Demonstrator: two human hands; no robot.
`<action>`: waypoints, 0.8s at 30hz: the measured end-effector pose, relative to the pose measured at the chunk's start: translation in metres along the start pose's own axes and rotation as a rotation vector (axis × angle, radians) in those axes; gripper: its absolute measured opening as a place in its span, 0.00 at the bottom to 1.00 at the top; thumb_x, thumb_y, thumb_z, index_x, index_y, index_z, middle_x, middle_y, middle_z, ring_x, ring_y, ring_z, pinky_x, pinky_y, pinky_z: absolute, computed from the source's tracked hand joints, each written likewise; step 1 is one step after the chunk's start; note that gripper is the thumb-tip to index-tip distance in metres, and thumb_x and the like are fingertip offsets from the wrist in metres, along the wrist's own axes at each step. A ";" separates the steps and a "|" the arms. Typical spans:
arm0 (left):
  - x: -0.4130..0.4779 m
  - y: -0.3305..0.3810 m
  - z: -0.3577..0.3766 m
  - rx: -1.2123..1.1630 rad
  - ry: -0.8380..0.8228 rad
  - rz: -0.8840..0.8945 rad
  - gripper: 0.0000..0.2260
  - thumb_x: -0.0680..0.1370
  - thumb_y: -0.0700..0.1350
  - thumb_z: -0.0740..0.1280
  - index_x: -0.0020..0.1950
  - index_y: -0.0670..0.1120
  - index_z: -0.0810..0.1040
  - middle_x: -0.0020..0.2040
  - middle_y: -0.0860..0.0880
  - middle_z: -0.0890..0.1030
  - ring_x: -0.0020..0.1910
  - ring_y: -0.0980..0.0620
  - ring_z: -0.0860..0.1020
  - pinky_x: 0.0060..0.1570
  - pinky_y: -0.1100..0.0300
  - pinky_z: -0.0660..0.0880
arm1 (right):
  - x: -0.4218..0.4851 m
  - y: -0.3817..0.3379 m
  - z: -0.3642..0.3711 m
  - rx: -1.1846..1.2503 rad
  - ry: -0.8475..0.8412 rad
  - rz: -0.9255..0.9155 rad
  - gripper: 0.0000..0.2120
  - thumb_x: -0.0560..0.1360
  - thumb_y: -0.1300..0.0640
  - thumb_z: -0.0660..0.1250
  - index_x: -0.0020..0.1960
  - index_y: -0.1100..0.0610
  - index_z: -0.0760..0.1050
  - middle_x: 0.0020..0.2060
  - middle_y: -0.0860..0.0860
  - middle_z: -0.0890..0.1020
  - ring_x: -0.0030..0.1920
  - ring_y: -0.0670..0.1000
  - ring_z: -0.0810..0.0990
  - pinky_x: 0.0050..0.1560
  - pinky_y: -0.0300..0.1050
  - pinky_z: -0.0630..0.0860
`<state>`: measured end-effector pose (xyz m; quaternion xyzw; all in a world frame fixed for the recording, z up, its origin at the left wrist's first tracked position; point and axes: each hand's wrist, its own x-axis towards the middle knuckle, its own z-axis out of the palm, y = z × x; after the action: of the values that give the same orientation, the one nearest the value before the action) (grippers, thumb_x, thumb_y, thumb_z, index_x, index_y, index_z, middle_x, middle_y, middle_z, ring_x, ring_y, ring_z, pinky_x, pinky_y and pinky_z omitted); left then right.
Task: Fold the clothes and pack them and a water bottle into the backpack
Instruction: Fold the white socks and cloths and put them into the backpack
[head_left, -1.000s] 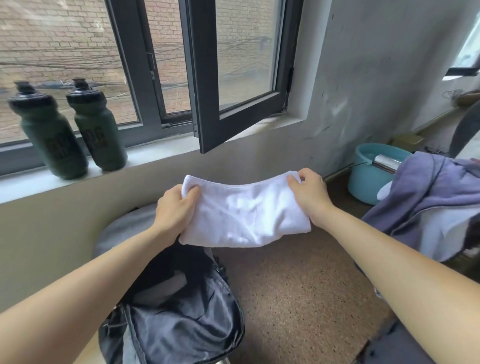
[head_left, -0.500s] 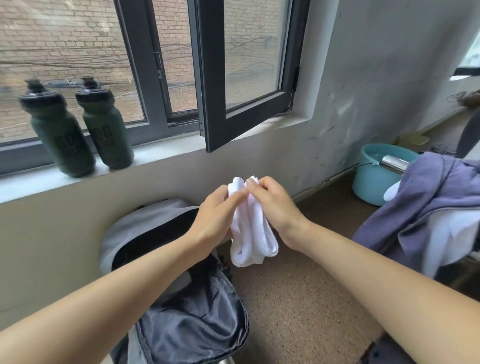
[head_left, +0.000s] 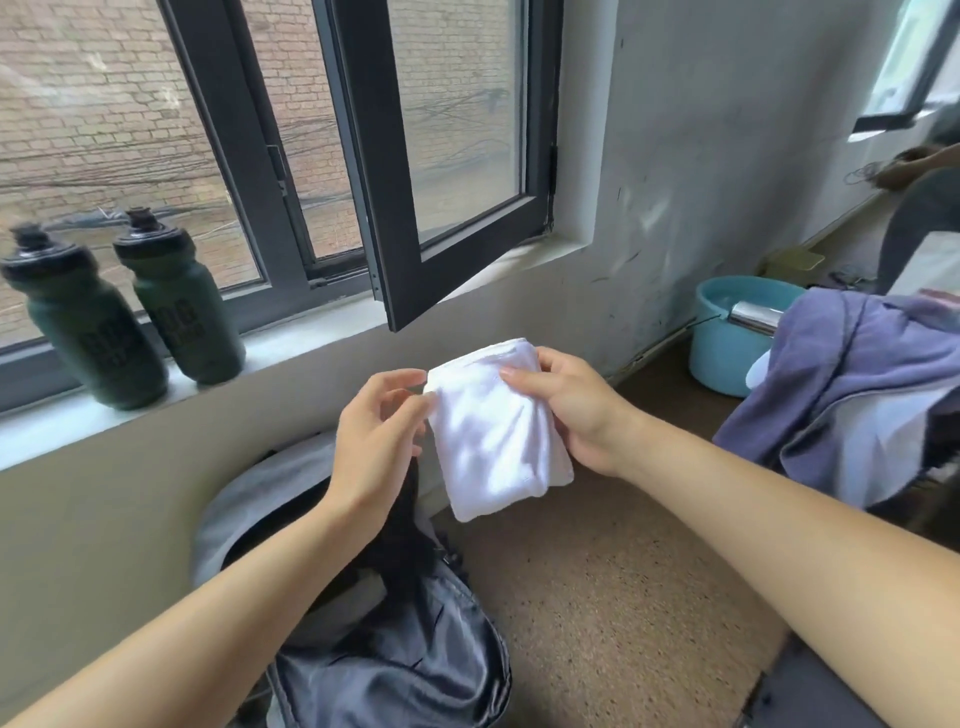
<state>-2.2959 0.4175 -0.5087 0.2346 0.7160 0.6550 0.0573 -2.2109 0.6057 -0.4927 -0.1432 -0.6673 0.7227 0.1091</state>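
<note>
One view only: a head-worn wide-angle camera, facing forward and down toward the window sill (head_left: 301, 338) in the upper half. Close range: left hand (head_left: 374, 441), right hand (head_left: 566, 410) and folded white cloth (head_left: 493, 441) at frame centre; backpack (head_left: 415, 665) at lower centre.

Bare floor (head_left: 613, 597) leaves open room right of the backpack (head_left: 395, 670), whose mouth gapes at near left. The window sash (head_left: 400, 218) juts inward above its far side. Two bottles (head_left: 187, 312) hold the far-left end of the sill (head_left: 301, 336), while a basin (head_left: 722, 353) and heaped clothes (head_left: 857, 374) block the right.
</note>
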 end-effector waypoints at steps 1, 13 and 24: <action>0.002 -0.002 -0.001 0.053 0.048 -0.039 0.14 0.75 0.51 0.72 0.60 0.51 0.81 0.49 0.54 0.83 0.46 0.57 0.81 0.48 0.57 0.77 | 0.001 -0.002 -0.003 0.074 -0.006 0.019 0.14 0.81 0.54 0.68 0.66 0.56 0.76 0.59 0.56 0.84 0.58 0.56 0.84 0.62 0.58 0.80; 0.008 -0.011 -0.004 -0.289 -0.348 -0.377 0.24 0.69 0.44 0.77 0.64 0.42 0.81 0.59 0.45 0.86 0.58 0.45 0.85 0.59 0.50 0.79 | 0.012 0.006 -0.030 0.145 -0.021 0.075 0.27 0.72 0.56 0.73 0.70 0.58 0.75 0.60 0.57 0.81 0.67 0.64 0.77 0.69 0.60 0.73; 0.013 -0.006 -0.024 0.042 -0.465 -0.243 0.21 0.65 0.39 0.82 0.56 0.42 0.85 0.53 0.39 0.87 0.53 0.36 0.86 0.60 0.35 0.79 | -0.009 0.000 -0.027 -0.318 -0.298 0.210 0.17 0.77 0.56 0.73 0.64 0.58 0.79 0.57 0.53 0.86 0.58 0.54 0.85 0.64 0.58 0.79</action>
<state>-2.3181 0.4008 -0.5086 0.2922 0.7198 0.5570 0.2938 -2.1933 0.6282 -0.4938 -0.1189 -0.7628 0.6291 -0.0905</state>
